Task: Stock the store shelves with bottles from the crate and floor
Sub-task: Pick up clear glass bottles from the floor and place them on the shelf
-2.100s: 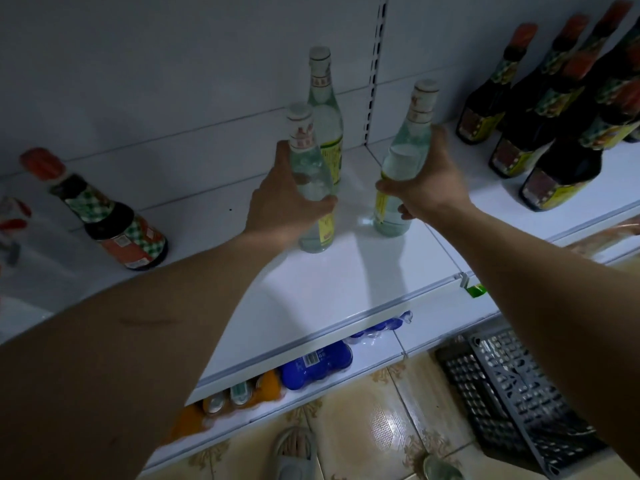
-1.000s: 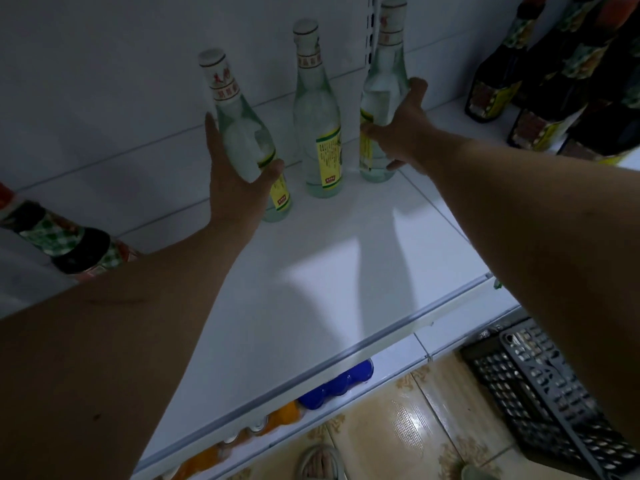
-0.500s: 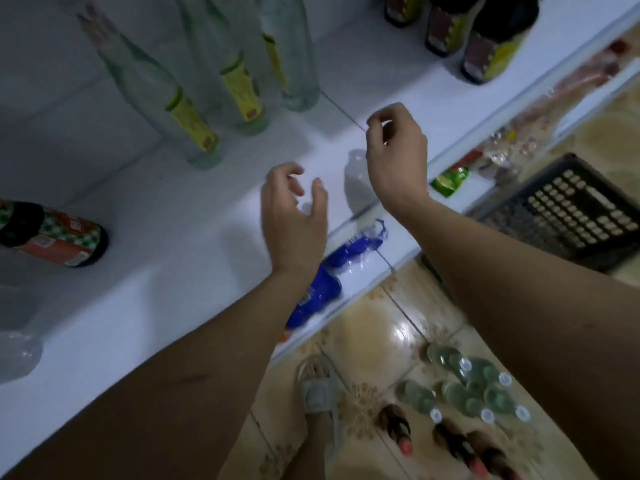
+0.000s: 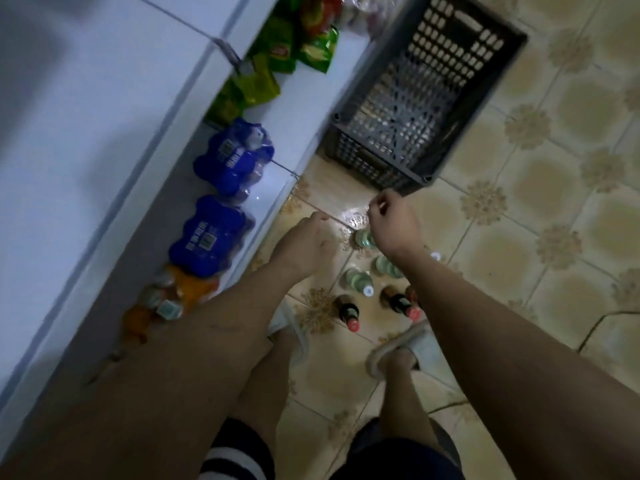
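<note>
I am looking down at the tiled floor. Clear glass bottles [image 4: 358, 280] lie there side by side with white caps, and two dark bottles with red caps [image 4: 348, 311] lie just nearer to my feet. My left hand [image 4: 308, 244] hangs above the floor left of the clear bottles, fingers loosely curled and empty. My right hand [image 4: 391, 226] hovers over the farthest clear bottle, fingers loosely curled, holding nothing. The dark grey plastic crate [image 4: 381, 168] stands on the floor beyond my hands; no bottles show in it. The white shelf [image 4: 104, 98] fills the left side.
On the lower shelf sit two blue shrink-wrapped packs [image 4: 235, 157], an orange pack of bottles [image 4: 166, 299] and green snack bags [image 4: 277, 53]. My feet in pale slippers [image 4: 408, 348] stand just behind the floor bottles. Tiled floor stretches to the right.
Both hands let go of the clear bottles on the shelf and dropped toward the floor. My view swung down from the shelf to the bottles by my feet.
</note>
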### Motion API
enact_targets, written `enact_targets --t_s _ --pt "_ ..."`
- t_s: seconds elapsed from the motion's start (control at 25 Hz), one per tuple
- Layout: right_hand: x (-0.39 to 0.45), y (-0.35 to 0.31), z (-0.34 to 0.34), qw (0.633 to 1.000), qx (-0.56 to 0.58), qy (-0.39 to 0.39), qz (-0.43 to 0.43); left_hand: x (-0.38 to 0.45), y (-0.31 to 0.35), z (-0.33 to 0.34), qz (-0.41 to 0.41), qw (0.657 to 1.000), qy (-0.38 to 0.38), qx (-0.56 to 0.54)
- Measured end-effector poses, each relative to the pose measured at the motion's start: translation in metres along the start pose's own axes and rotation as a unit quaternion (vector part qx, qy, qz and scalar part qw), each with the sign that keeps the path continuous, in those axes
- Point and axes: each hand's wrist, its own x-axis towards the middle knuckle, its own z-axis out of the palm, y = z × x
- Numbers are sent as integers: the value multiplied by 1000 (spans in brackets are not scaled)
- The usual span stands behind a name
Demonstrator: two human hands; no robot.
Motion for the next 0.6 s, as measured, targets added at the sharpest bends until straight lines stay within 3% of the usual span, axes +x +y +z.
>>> enact_targets --t_s 0.16,0.28,0.6 --pt "-16 100 27 982 -75 -102 140 23 -13 68 -18 997 -57 44" --pt "-26 147 62 956 -120 -198 181 41 -25 113 -35 994 -85 61" --pt "-22 192 138 950 -183 -228 109 74 -59 185 -41 987 -136 79"
